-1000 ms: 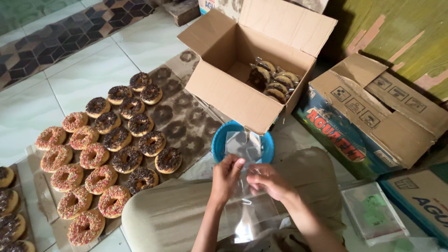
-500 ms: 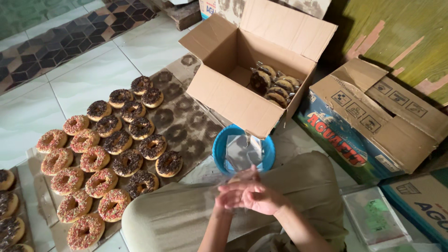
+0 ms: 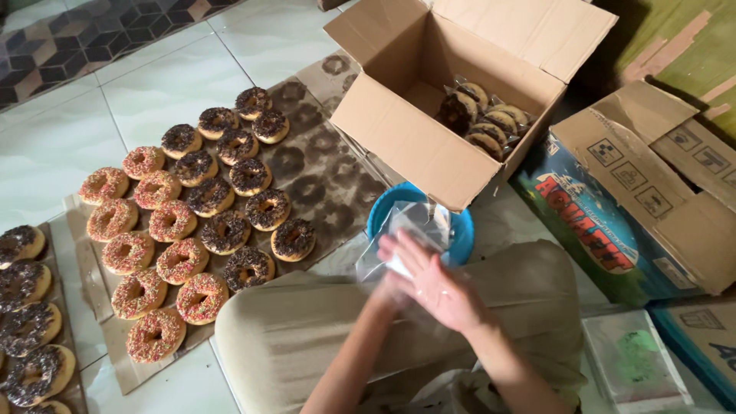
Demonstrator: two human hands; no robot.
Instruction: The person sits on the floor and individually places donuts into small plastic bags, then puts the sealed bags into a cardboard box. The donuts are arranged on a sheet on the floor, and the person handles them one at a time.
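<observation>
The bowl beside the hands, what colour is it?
The bowl is bright blue, seen best in the head view, partly under a clear bag.

I count twelve chocolate doughnuts (image 3: 225, 230) and ten pink-sprinkled doughnuts (image 3: 126, 253) on the middle sheet (image 3: 337, 180). About five more doughnuts (image 3: 23, 284) are at the left edge. There are three boxes (image 3: 418, 146), one blue bowl (image 3: 460, 230) and one clear bag (image 3: 406, 226).

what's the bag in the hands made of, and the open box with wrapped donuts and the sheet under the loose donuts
Bag: thin clear plastic, glossy, see-through and crinkled between the hands. Open box: brown corrugated cardboard, matte, with folded flaps. Sheet: looks like flattened brown cardboard or paper, matte, with dark ring-shaped stains, probably grease.
</observation>
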